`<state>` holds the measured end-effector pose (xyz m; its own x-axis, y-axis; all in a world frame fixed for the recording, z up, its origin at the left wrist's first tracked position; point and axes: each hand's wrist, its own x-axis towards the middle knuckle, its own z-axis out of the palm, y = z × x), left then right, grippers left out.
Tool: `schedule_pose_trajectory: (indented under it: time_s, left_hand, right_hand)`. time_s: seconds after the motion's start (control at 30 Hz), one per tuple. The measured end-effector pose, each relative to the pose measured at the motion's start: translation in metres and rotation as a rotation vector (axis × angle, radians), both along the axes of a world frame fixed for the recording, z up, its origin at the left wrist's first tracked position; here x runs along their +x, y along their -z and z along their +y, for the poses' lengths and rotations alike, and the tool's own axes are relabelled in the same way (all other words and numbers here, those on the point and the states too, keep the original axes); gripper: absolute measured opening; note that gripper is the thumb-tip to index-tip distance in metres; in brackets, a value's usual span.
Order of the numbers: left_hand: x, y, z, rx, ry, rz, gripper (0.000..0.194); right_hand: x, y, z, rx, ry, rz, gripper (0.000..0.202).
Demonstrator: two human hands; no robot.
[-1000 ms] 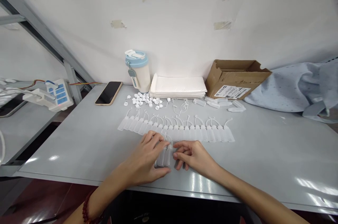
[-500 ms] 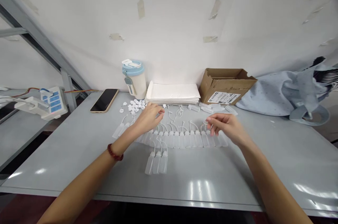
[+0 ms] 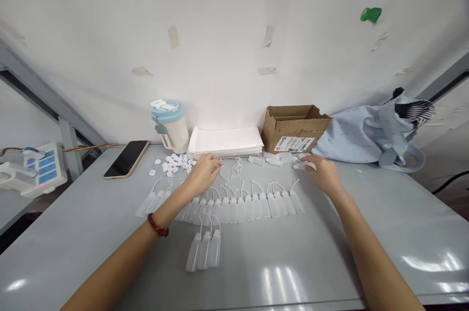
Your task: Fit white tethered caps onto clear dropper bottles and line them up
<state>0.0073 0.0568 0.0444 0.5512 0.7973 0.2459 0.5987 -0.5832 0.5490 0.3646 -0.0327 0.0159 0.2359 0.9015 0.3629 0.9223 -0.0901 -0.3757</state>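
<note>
My left hand (image 3: 203, 174) is closed in a pinch beside the white caps (image 3: 176, 164), with what looks like a thin white cord at its fingertips. My right hand (image 3: 322, 172) closes its fingers on a small translucent plastic bottle (image 3: 302, 166) by the cardboard box. Other loose bottles (image 3: 274, 161) lie just left of it. Between my hands runs a row of small bottles (image 3: 252, 207) with white cord loops, its left part hidden by my left arm. Three more bottles with cords (image 3: 204, 251) lie nearer me. Loose cords (image 3: 236, 168) lie behind the row.
Along the wall stand a blue-lidded cup (image 3: 172, 128), a stack of white envelopes (image 3: 225, 141), an open cardboard box (image 3: 295, 128) and a light blue cloth bag (image 3: 351, 135). A phone (image 3: 126, 158) lies at the left, near a power strip (image 3: 46, 169) beyond the table edge.
My right hand has moved from above the row's right end to the loose bottles and taken one. The left stays near the caps and cords. The camera view has shifted.
</note>
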Motion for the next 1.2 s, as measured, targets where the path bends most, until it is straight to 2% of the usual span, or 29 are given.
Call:
schedule_pose_trajectory:
  time_s: [0.13,0.27,0.4,0.5,0.53,0.6,0.7,0.77,0.83,0.97,1.2]
  left_hand:
    - [-0.013,-0.007,-0.012,-0.091,-0.134,-0.174,0.023]
    - [-0.023,-0.006,-0.027,-0.217,-0.228,-0.343,0.027]
    - [-0.023,-0.012,-0.039,-0.414,-0.249,-0.529,0.025]
    - [-0.02,-0.02,-0.049,-0.602,-0.233,-0.679,0.021]
    - [-0.019,-0.021,-0.052,-0.64,-0.223,-0.701,0.021]
    - [-0.016,-0.023,-0.058,-0.708,-0.202,-0.721,0.021]
    - [-0.011,-0.02,-0.067,-0.803,-0.153,-0.741,0.021]
    - [-0.008,-0.017,-0.073,-0.865,-0.129,-0.75,0.021]
    - [-0.005,-0.016,-0.076,-0.919,-0.109,-0.749,0.021]
    - [-0.004,-0.018,-0.08,-0.985,-0.083,-0.728,0.019]
    - [-0.004,-0.019,-0.08,-1.035,-0.058,-0.719,0.016]
  right_hand:
    - [0.001,0.008,0.001,-0.04,-0.041,-0.049,0.027]
    - [0.003,0.01,0.001,-0.043,-0.039,-0.066,0.026]
    - [-0.004,0.001,0.0,0.035,0.005,-0.057,0.025]
    - [-0.034,-0.013,-0.007,0.126,-0.004,-0.038,0.025]
    - [-0.049,-0.017,-0.01,0.155,-0.032,-0.019,0.026]
    - [-0.085,-0.024,-0.02,0.221,-0.214,0.12,0.025]
    - [-0.135,-0.028,-0.035,0.151,-0.486,0.221,0.022]
    - [-0.156,-0.026,-0.043,0.136,-0.584,0.263,0.024]
    - [-0.166,-0.022,-0.048,0.144,-0.625,0.282,0.029]
    - [-0.169,-0.015,-0.052,0.157,-0.645,0.285,0.035]
    - [-0.169,-0.017,-0.053,0.189,-0.655,0.26,0.037]
